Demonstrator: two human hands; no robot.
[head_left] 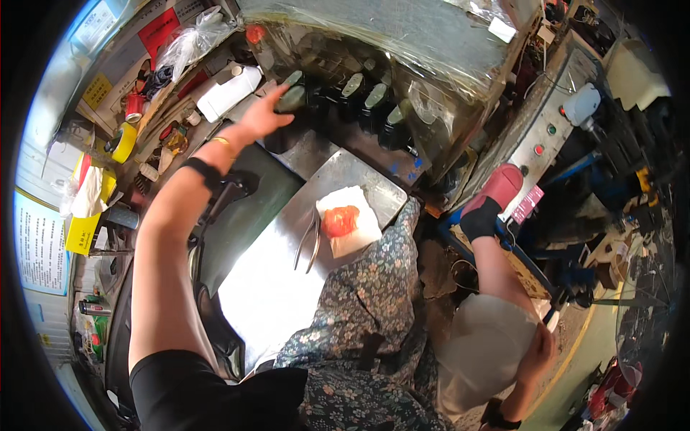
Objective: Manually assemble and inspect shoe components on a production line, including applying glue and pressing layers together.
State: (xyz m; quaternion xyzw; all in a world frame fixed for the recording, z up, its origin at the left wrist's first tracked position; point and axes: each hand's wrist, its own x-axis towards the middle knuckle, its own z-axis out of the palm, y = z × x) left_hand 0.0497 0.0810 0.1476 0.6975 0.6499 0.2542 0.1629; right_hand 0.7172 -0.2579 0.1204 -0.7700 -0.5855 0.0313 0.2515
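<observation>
The metal plate (266, 296) lies at centre, apparently as a rest for small items. The apron (359, 305) covers the lap, likely as a shield. Far centre, the black knobs (374, 97) stand in a row. The left hand (266, 115) extends to the row's left end, fingers spread; contact is unclear. Near right, the right hand (540, 353) is beside beige cloth (478, 348); its grip cannot be determined. The pad (365, 228) bears an orange piece (340, 220), probably keeping it off the plate.
</observation>
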